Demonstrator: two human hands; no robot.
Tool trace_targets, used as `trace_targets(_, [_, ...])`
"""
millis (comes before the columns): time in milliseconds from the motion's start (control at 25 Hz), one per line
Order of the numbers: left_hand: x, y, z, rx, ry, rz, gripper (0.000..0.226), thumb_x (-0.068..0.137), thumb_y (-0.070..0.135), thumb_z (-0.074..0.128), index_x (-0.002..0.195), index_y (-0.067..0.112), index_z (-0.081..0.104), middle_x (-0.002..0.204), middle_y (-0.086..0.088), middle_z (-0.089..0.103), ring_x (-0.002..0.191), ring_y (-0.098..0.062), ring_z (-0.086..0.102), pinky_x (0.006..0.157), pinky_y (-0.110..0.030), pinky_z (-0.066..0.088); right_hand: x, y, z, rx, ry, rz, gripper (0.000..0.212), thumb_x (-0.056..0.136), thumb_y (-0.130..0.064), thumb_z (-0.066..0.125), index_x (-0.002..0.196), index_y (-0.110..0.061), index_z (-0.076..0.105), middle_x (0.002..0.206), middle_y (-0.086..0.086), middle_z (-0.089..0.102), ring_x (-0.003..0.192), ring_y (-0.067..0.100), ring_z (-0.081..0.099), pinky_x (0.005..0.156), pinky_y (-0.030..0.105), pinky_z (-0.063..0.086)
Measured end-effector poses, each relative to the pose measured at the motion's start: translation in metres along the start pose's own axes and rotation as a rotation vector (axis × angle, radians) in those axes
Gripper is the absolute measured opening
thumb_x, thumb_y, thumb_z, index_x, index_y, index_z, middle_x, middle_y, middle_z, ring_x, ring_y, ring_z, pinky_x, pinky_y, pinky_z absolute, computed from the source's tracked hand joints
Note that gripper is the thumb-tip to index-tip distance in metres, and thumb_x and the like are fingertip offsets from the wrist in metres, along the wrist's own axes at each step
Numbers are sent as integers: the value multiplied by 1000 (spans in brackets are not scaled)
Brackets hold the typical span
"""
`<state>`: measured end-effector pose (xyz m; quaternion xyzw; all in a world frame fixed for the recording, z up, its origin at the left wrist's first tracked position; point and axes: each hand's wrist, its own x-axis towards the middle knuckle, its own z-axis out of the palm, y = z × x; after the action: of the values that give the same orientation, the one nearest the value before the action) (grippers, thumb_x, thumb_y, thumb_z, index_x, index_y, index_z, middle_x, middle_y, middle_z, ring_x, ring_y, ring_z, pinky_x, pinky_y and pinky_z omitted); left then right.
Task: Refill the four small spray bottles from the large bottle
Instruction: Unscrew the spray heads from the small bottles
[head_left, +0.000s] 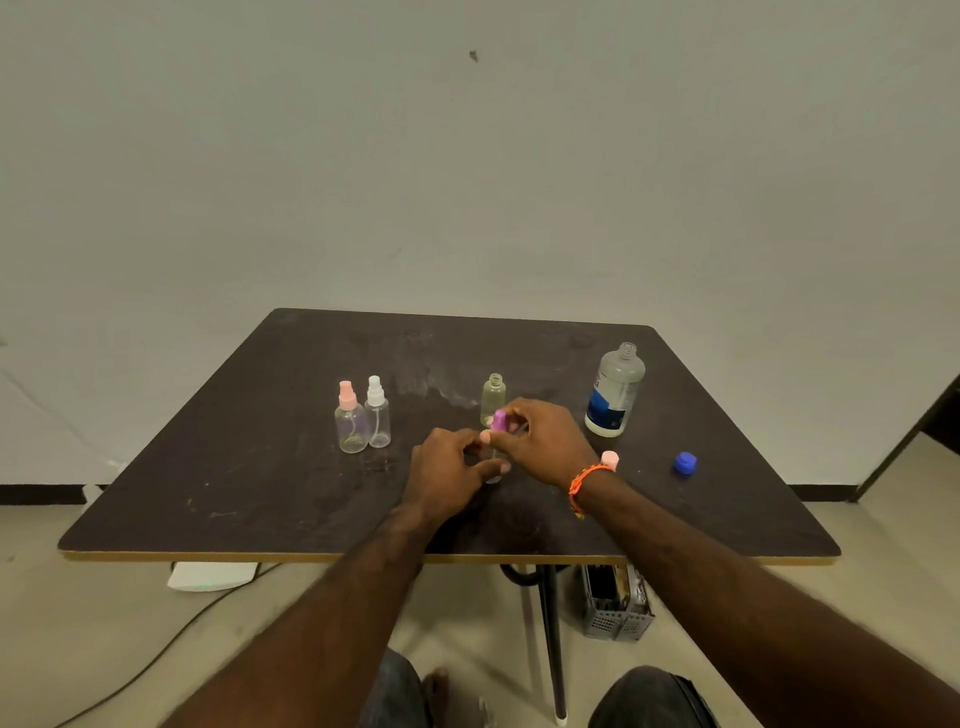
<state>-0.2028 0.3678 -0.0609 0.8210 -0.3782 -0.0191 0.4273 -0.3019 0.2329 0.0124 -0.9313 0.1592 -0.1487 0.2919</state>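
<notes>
Centrally, I see my right hand (540, 441) pinching a purple spray cap (500, 420) atop a small bottle (493, 475) gripped by my left hand (451, 470), on a dark table (260, 467) against a pale wall (467, 156). Uncapped large bottle (614, 391) right; two capped bottles (362, 421) left.

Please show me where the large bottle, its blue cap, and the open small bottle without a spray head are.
large bottle (614, 395): head view, on the middle of its body.
blue cap (685, 462): head view, on the cap's top.
open small bottle (493, 397): head view, on its clear body below the neck.
</notes>
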Motion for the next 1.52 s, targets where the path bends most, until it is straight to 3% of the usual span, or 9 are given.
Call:
trace_targets(240, [10,-3,-4,103,-71,4,32,79,64,75,86,33,74,80,18,73,80,1,68,87,-46,56,14,-13,-4,-172,-112,-45,13,93,-24,66,102,-15,70,95,0,67,86,14,60,80,30,50])
trace_targets(400, [11,-5,-2,67,-87,-9,27,81,59,78,80,32,73,80,20,73,82,2,68,91,-48,55,15,-10,-18,-70,-215,-90,42,89,-12,68,130,-16,58,125,0,62,111,15,59,97,28,49])
trace_targets(600, [11,-7,-3,73,-69,-12,28,82,57,79,87,30,76,84,19,74,85,0,69,92,-47,55,21,-16,-15,-183,-101,-52,18,92,-35,65,99,-19,63,86,-7,60,77,8,56,72,29,47])
trace_targets(840, [9,-4,-5,78,-85,-5,25,84,54,78,80,31,72,80,18,71,83,-4,68,92,-49,54,20,-23,-29,-104,-280,-120,38,91,-15,66,128,-18,58,115,-6,58,103,9,57,88,23,47])
trace_targets(960, [7,-2,-5,68,-73,5,27,86,51,79,100,29,79,86,20,72,89,-2,68,96,-49,53,22,-19,-23,-186,-170,-50,25,92,-39,65,110,-21,60,96,-6,61,86,11,59,76,25,47])
trace_targets(1160, [9,-5,-4,93,-82,15,28,82,57,76,73,32,68,73,23,67,82,-2,66,91,-52,53,20,-19,-23,-104,-258,-146,25,92,-8,60,114,-19,65,109,-4,62,98,11,58,84,22,48])
trace_targets(1280, [9,-5,-4,66,-78,19,29,80,57,77,72,30,68,73,24,68,82,-1,67,91,-52,53,17,-21,-25,-82,-212,-153,39,91,-17,66,129,-20,58,114,-8,57,97,6,54,79,15,42])
trace_targets(1400, [7,-2,-5,74,-62,8,27,83,53,79,85,26,74,81,22,70,87,-5,68,94,-49,52,21,-17,-20,-215,-167,-73,26,94,-37,63,112,-19,60,98,-3,61,87,13,57,75,26,46])
trace_targets(1520, [7,-5,-4,87,-80,8,30,83,55,76,77,27,69,75,17,69,81,-6,67,92,-50,52,23,-16,-19,-174,-190,-114,16,94,-23,61,109,-19,65,101,-1,65,90,14,60,80,27,49])
